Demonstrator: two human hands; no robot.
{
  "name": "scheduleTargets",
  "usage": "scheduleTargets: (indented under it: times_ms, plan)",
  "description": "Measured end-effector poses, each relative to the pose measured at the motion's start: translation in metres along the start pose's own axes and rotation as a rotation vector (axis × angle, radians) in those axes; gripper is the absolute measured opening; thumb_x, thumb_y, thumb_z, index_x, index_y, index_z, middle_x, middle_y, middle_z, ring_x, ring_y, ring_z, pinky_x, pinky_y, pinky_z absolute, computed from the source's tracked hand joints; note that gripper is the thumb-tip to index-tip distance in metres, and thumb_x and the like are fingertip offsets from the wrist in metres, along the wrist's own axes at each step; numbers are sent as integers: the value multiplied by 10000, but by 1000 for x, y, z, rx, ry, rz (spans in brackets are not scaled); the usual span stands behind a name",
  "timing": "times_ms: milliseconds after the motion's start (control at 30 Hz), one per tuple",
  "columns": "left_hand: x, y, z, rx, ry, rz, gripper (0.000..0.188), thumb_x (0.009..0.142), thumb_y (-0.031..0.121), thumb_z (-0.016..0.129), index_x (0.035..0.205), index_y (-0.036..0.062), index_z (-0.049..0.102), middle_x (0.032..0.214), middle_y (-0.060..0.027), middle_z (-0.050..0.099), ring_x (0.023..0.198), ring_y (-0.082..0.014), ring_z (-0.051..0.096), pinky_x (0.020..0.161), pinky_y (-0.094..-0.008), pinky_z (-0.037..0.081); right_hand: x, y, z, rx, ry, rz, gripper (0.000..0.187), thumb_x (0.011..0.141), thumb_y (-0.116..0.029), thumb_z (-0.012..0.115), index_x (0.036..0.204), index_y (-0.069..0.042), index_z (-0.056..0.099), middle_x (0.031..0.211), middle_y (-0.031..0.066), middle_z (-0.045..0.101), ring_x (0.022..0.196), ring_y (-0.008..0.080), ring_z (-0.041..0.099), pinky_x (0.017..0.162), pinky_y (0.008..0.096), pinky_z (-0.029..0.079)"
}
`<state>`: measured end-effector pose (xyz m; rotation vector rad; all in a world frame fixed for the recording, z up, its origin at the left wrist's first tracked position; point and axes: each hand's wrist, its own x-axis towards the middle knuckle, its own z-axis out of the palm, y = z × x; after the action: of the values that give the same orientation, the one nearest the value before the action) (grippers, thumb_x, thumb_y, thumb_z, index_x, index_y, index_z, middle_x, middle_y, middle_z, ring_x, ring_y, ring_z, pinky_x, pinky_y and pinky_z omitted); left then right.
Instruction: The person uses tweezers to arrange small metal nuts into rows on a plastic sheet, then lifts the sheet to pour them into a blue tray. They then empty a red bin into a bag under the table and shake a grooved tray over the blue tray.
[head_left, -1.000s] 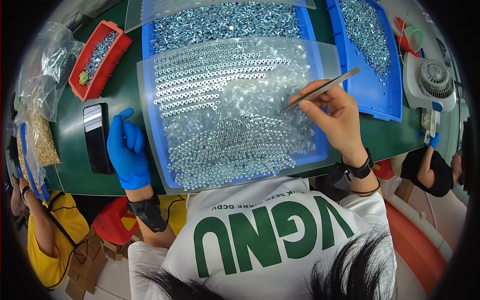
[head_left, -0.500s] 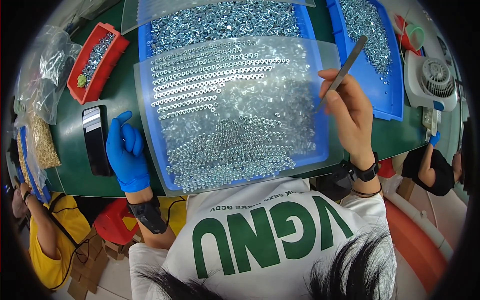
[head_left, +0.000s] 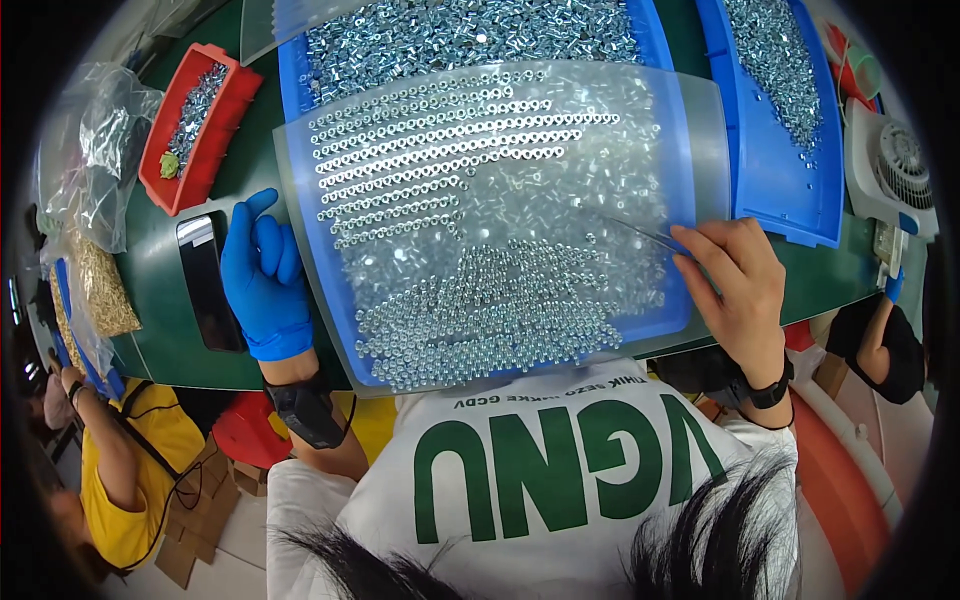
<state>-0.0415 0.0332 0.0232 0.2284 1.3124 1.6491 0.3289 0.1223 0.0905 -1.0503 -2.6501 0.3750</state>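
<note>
Left hand (head_left: 265, 275): blue glove (head_left: 281, 340), creased at cuff. Left wrist: bulky black strapped device (head_left: 308, 412). Right hand (head_left: 738, 285) bare; black watch-like wristband (head_left: 769, 393). White short-sleeved T-shirt (head_left: 375, 530), large green block lettering (head_left: 534, 472). Loose hair strands (head_left: 375, 578) over shirt front.

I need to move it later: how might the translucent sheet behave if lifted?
It looks thin, so the translucent sheet may flex somewhat. The metal pieces lie loose on it, so they would likely slide or roll if it tilted.
</note>
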Motion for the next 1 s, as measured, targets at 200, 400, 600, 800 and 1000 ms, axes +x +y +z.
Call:
scheduleTargets:
  times_ms: [200, 400, 600, 800, 1000]
  plan:
    - [0, -4, 8, 131, -21, 25, 280, 932, 175, 414, 989, -41, 582, 509, 64, 242, 425, -24, 201, 399, -190, 154, 4, -4, 3, 32, -10, 7, 313, 627, 38, 670, 929, -28, 623, 816, 77, 546, 671, 216, 507, 541, 297, 406]
    - [3, -5, 5, 142, -100, 19, 278, 932, 179, 420, 964, -25, 606, 508, 70, 289, 421, -17, 226, 396, -190, 154, 16, -8, -1, 95, -127, -11, 305, 630, 42, 667, 923, -27, 621, 813, 79, 544, 674, 215, 513, 534, 295, 408]
    - [1, -3, 2, 145, -110, 24, 281, 933, 183, 422, 974, -27, 603, 507, 64, 308, 418, -16, 232, 394, -192, 156, 42, -13, 5, 154, -59, -32, 283, 640, 35, 669, 913, -27, 624, 807, 84, 547, 684, 214, 530, 545, 296, 416]
    - [-1, 3, 2, 152, -138, -3, 280, 935, 176, 415, 991, -31, 595, 507, 56, 316, 417, -22, 237, 392, -197, 161, 54, -16, 11, 147, -53, -32, 267, 648, 26, 670, 907, -29, 627, 806, 85, 553, 696, 219, 540, 552, 295, 421]
    - [1, 4, 1, 144, -150, 10, 279, 936, 167, 408, 994, -37, 589, 512, 52, 323, 418, -25, 240, 394, -196, 168, 69, -22, 16, 136, -59, -79, 269, 651, 18, 676, 911, -32, 630, 811, 79, 559, 694, 221, 542, 555, 298, 427]
